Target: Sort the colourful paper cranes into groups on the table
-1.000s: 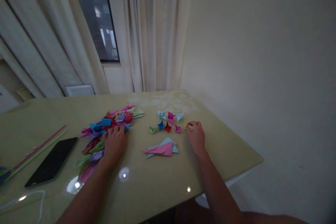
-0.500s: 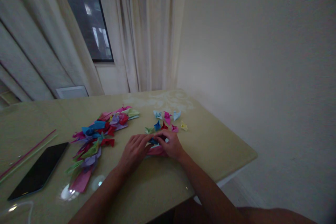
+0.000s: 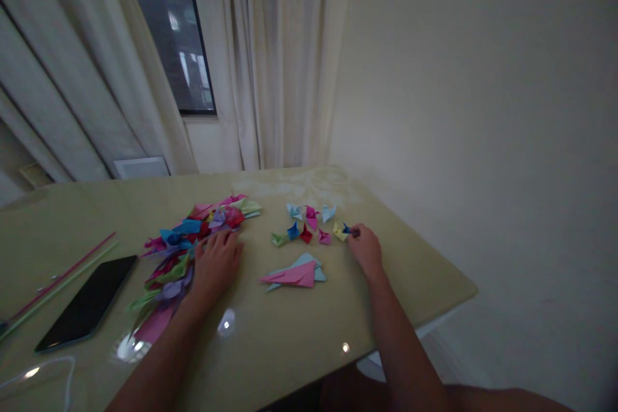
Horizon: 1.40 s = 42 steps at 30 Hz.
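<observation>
My left hand (image 3: 215, 263) lies flat, fingers spread, on the right edge of a heap of coloured paper pieces (image 3: 188, 241). My right hand (image 3: 365, 248) is closed in a pinch on a small dark blue folded paper piece (image 3: 346, 229), set down beside a yellow folded piece (image 3: 338, 232). That spot is the right end of a cluster of small folded pieces (image 3: 308, 225) in blue, pink, red and green. Between my hands lies a pink and light blue folded sheet (image 3: 295, 272).
The yellowish table (image 3: 290, 335) ends at a rounded corner on the right near a bare wall. A black phone (image 3: 87, 309), two thin sticks (image 3: 62, 280) and a white cable (image 3: 43, 376) lie at the left. Curtains and a dark window stand behind.
Both hands left the middle of the table. My left hand went back to the paper heap. My right hand carried a small blue folded piece to the cluster's right end.
</observation>
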{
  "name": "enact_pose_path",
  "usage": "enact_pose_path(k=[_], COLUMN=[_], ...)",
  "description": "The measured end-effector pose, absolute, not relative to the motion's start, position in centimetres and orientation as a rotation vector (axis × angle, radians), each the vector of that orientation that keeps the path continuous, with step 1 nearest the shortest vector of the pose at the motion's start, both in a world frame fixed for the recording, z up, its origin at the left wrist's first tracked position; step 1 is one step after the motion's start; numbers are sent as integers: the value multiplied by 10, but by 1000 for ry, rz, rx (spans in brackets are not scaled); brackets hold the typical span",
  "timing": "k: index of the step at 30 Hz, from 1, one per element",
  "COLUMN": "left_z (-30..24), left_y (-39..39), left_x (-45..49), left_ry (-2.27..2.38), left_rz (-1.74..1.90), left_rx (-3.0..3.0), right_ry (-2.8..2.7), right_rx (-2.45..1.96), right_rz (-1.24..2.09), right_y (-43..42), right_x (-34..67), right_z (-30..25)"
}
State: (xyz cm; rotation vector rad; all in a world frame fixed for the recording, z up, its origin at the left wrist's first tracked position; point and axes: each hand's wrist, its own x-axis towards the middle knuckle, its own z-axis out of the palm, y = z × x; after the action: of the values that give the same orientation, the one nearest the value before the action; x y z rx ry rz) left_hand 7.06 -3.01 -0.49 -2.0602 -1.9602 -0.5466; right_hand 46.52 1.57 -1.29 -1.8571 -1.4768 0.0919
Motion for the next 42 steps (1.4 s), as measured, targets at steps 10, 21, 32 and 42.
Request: enact_pose_path(k=[10,21,32,42], left_z=[-14,-4,-7,8], left_y=[30,23,-12,-42], left_x=[152,163,56,139], left_ry=[-1715,-1505,-2043,-1748], left_rz=[-940,-1189,-694,-1704], left_rx=[-2791,-2848,-2197,-3083], right_ry=[-1568,-1739,-1767,-2222], right_rx=[-1744,-1488,-1259,-650], right_rz=[72,324,-13,-237], right_y=[23,12,-11,-25], right_x=[436,405,379,349], right_z=[-21,-26,2,-1])
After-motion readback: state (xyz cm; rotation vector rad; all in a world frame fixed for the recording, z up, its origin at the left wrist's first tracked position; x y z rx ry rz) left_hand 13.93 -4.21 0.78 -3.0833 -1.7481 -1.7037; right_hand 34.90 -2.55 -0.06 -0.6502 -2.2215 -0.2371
